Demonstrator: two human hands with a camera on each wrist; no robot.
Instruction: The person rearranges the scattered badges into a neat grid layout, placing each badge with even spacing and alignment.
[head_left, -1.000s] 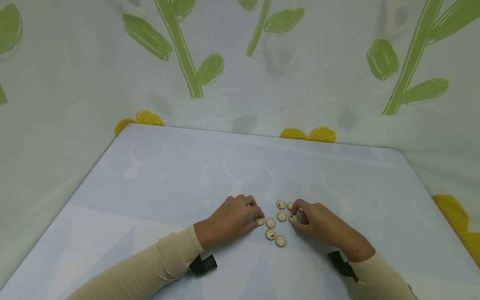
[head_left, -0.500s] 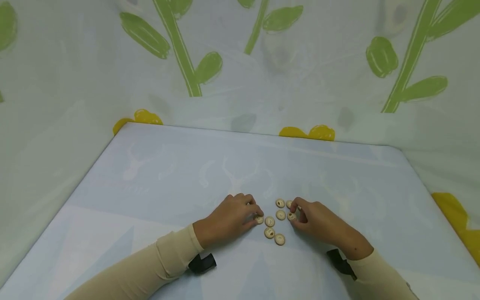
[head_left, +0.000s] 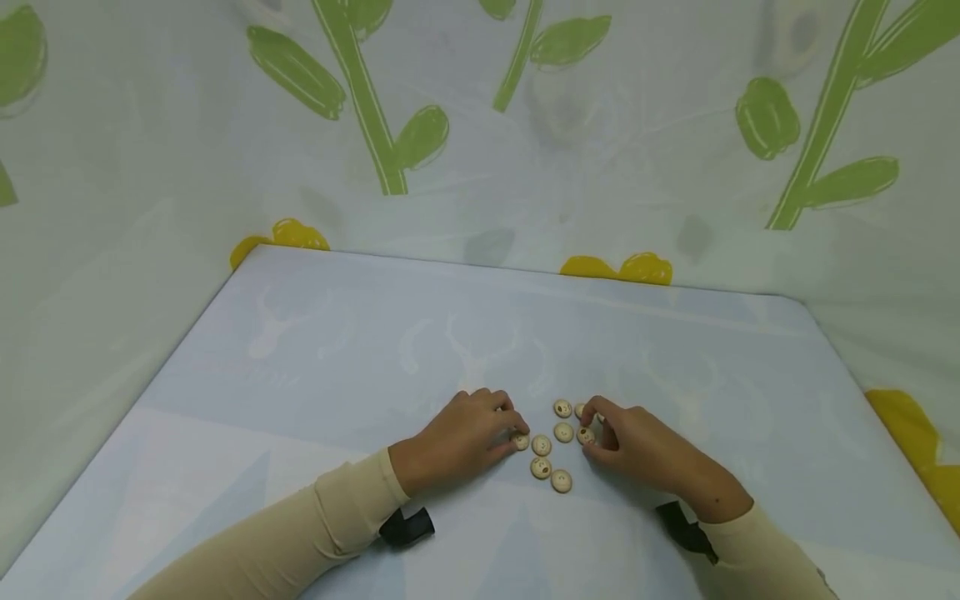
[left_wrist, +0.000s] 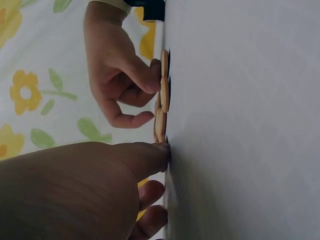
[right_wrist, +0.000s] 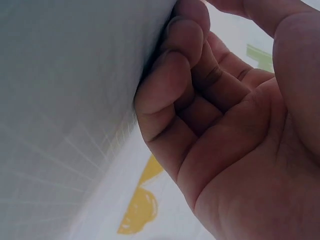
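Note:
Several small round wooden discs with faces drawn on them lie in a loose cluster on the table. My left hand (head_left: 461,437) pinches the leftmost disc (head_left: 521,442) between thumb and fingers. On the other side, my right hand (head_left: 645,446) has its thumb and index finger around a disc (head_left: 586,436) marked with a dark spot. Between the hands lie a plain-faced disc (head_left: 563,432), another disc (head_left: 542,445) and a lower disc (head_left: 561,481). Part of a disc (head_left: 580,410) is covered by the right fingers. In the right wrist view, the curled fingers (right_wrist: 165,82) rest against the tabletop.
The pale blue table (head_left: 360,333) carries faint white patterns. Behind it hangs a whitish cloth (head_left: 637,167) with green stems and yellow flowers. Black straps (head_left: 406,528) show beneath both wrists, and beige sleeves (head_left: 300,525) cover the forearms.

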